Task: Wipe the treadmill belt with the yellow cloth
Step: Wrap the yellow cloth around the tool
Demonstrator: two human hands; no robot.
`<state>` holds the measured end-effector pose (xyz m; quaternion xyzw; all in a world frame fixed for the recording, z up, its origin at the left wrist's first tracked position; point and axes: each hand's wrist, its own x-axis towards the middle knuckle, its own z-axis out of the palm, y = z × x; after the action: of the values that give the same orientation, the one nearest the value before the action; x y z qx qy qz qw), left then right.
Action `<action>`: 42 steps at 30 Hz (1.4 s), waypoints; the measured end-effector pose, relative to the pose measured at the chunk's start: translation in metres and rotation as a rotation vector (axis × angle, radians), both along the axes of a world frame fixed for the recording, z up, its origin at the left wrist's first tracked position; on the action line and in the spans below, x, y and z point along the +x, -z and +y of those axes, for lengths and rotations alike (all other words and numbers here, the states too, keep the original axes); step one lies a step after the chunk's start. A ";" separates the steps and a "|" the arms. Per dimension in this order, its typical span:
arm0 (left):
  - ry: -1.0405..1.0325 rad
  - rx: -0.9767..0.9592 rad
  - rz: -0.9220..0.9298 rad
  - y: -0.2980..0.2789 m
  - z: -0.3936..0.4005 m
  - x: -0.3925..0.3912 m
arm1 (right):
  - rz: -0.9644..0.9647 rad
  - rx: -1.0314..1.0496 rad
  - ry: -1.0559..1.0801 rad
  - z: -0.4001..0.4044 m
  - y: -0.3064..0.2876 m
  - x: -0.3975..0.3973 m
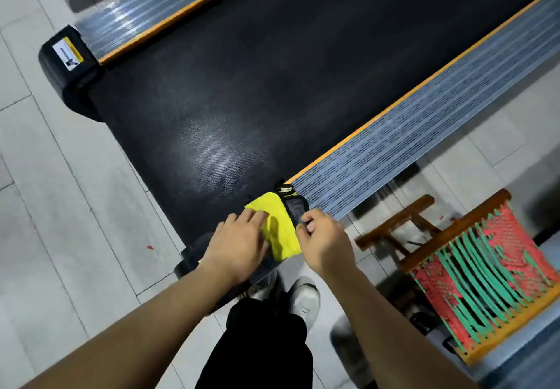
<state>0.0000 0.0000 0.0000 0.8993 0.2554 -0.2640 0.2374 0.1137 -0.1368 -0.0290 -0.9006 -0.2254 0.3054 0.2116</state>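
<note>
At the belt's near right corner, the left hand [239, 244] presses flat, fingers straight, on the folded bright yellow cloth [280, 226]; the right hand [322, 238] pinches its dark edge; black textured treadmill belt [242, 91] stretches beyond

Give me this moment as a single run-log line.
left hand flat on yellow cloth | right hand pinching cloth's dark edge | cloth at near right corner of treadmill belt | woven stool right
</note>
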 end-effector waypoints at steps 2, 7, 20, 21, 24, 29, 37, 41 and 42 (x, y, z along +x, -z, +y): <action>-0.048 -0.018 -0.024 0.016 0.007 0.009 | 0.021 -0.061 0.124 0.004 0.014 0.005; -0.138 -0.037 -0.041 0.055 0.021 0.032 | 0.091 -0.087 0.175 0.008 0.043 0.007; -0.089 -0.068 -0.477 0.044 0.030 0.005 | -0.104 0.296 -0.087 0.006 0.047 0.020; -0.063 -0.068 -0.498 0.041 0.031 0.004 | -0.080 0.283 -0.096 0.006 0.049 0.024; -0.009 -0.068 -0.528 0.032 0.032 0.018 | -0.048 0.204 -0.128 0.008 0.055 0.033; -0.030 -0.095 -0.439 0.037 0.028 0.062 | 0.105 0.212 0.078 0.007 0.060 0.038; -0.319 -0.021 0.007 0.067 0.024 0.094 | 0.087 0.190 0.204 -0.014 0.054 0.019; -0.396 -0.085 0.044 0.061 0.026 0.102 | 0.140 0.165 0.178 -0.015 0.050 0.017; -0.410 -0.103 0.094 0.060 0.028 0.102 | 0.178 0.146 0.165 -0.013 0.047 0.018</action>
<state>0.1022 0.0279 -0.0597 0.8019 0.4299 -0.2646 0.3196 0.1320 -0.1500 -0.0756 -0.8676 -0.1524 0.3485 0.3202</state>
